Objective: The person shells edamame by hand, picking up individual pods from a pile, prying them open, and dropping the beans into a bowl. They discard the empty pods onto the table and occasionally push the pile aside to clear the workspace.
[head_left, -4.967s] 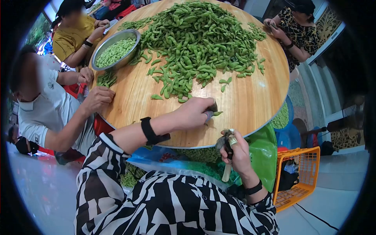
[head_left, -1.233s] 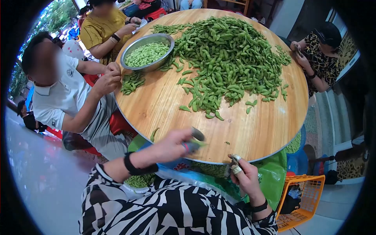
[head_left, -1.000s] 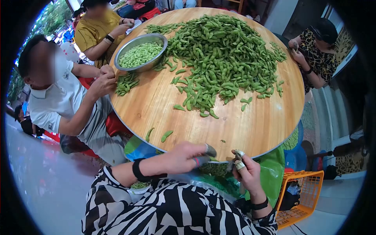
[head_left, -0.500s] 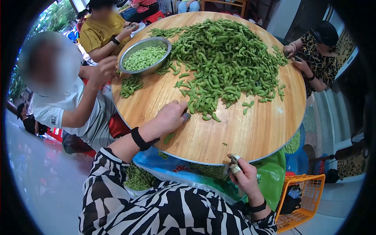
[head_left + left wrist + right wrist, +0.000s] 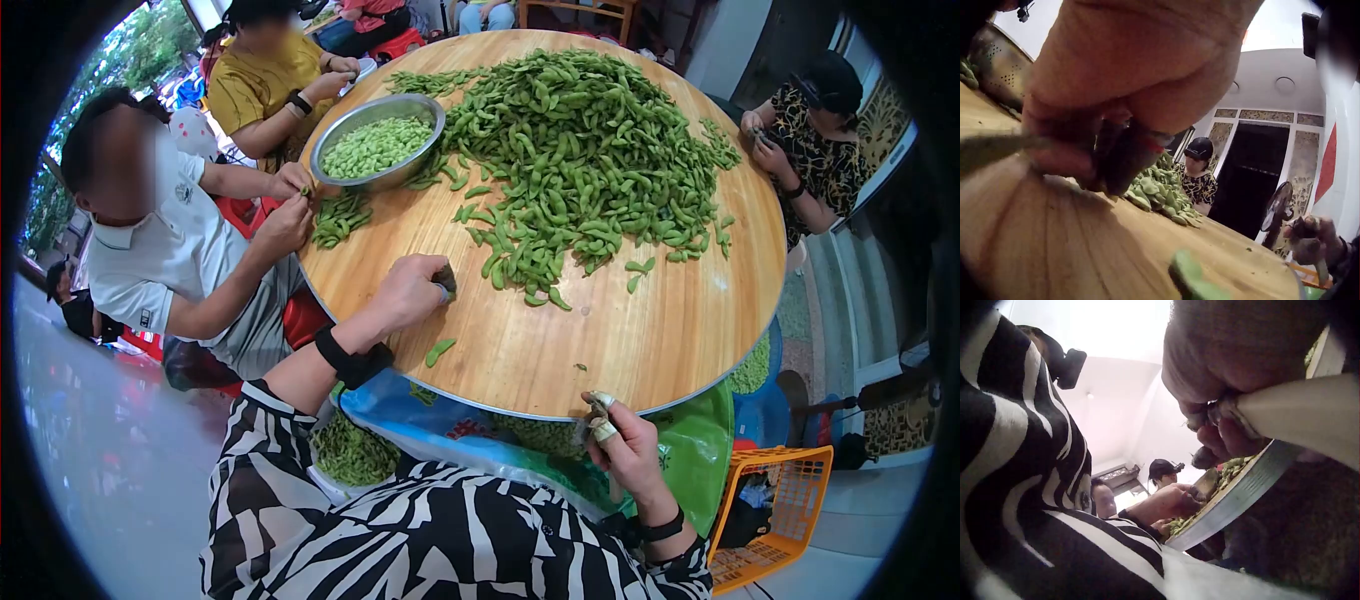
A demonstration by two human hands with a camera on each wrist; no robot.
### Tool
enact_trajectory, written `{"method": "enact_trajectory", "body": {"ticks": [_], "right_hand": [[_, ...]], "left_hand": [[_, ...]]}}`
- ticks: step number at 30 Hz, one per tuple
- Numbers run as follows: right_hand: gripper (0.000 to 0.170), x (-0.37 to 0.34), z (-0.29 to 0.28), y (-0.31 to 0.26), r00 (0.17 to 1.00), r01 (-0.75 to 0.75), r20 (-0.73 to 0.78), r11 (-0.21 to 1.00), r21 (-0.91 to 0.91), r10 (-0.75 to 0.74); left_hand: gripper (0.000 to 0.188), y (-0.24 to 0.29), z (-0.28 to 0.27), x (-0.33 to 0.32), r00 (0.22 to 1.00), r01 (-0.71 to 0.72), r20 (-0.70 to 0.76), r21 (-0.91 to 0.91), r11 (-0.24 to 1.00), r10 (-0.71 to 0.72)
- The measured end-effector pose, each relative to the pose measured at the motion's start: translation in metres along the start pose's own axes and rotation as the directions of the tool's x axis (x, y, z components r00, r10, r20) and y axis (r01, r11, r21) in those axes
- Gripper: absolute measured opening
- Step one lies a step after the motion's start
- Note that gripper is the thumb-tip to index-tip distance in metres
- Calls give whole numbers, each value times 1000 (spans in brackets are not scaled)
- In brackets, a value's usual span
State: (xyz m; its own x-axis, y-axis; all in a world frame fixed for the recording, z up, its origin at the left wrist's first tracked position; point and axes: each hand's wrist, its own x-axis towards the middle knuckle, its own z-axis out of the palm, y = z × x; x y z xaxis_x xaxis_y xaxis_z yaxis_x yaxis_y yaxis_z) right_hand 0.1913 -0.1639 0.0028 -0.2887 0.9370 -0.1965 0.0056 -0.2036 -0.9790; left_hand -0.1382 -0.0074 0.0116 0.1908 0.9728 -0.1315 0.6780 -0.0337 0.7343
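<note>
Across a round wooden tabletop (image 5: 650, 340), worked within reach of heaped green pods (image 5: 580, 150) and a steel bowl (image 5: 405, 178) of shelled beans. Seen from the head, drew the left hand (image 5: 405, 292) back from the heap's edge, opening a gap to the pile and settling nearer a stray pod (image 5: 438, 352); held the right hand (image 5: 630, 455) beside the near rim. Seen from the left wrist, curled the fingers low by a blurred green shape (image 5: 988, 153), with no telling whether gripped. Seen from the right wrist, closed the fingers round a pale, tapering object (image 5: 1310, 415).
</note>
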Motion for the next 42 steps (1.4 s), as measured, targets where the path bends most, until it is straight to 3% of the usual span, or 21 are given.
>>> {"method": "enact_trajectory", "body": {"ticks": [3,5,6,8,9,11,12,14,17,20,24,26,31,33,34,35,36,42], "right_hand": [[36,-1,-1,0,1000,0,11,1000,-2,0],[36,-2,-2,-1,1000,-10,-24,1000,-18,10],[36,-2,-3,-1,1000,-10,-27,1000,-18,9],[35,-2,-4,-1,999,-33,-31,999,-25,32],[35,-1,-2,-1,999,-34,-27,999,-26,33],[36,1,1,0,1000,-20,2,1000,-13,20],[36,2,3,-1,1000,-18,1,1000,-16,18],[36,2,7,-3,1000,0,19,999,-51,1],[36,-1,5,-4,1000,19,-3,999,-39,-20],[36,-5,1,0,1000,-5,-27,999,-40,4],[36,-6,3,-3,999,-32,-39,999,-20,31],[37,-3,3,-7,999,-32,-29,999,31,33],[39,9,9,-21,1000,3,-1,997,83,-3],[40,12,14,-24,1000,4,0,995,102,-4],[41,15,17,-25,1000,6,10,990,143,-7],[41,17,19,-27,1000,9,19,983,181,-12],[42,20,22,-28,1000,13,18,983,184,-16],[43,18,25,-26,997,79,-25,953,293,-75]], "left_hand": [[11,-7,-8,-5,998,-20,-51,138,990,27],[12,5,-21,-14,994,-65,107,354,933,29],[12,3,-24,-15,994,-68,108,354,933,31],[14,-1,-31,-18,932,-335,325,593,732,163],[14,3,-31,-16,933,-332,322,593,734,161],[17,20,-28,-3,921,-390,195,483,784,338],[17,25,-24,6,920,-392,193,483,783,341],[17,30,-13,26,804,-589,162,352,727,573],[18,26,0,46,798,-590,237,496,637,555],[18,19,3,50,798,-575,205,536,617,566],[14,11,-3,39,813,-555,148,490,673,563],[14,13,-3,27,874,-481,160,424,767,459],[23,39,10,0,859,-511,148,305,803,490],[20,62,20,-17,938,-278,174,-142,950,301],[20,66,34,-22,933,-282,187,-149,948,307],[18,71,49,-28,931,-195,187,-471,860,314],[16,76,61,-33,930,-80,186,-738,670,317],[16,95,89,-44,945,0,198,-796,605,261]]}}
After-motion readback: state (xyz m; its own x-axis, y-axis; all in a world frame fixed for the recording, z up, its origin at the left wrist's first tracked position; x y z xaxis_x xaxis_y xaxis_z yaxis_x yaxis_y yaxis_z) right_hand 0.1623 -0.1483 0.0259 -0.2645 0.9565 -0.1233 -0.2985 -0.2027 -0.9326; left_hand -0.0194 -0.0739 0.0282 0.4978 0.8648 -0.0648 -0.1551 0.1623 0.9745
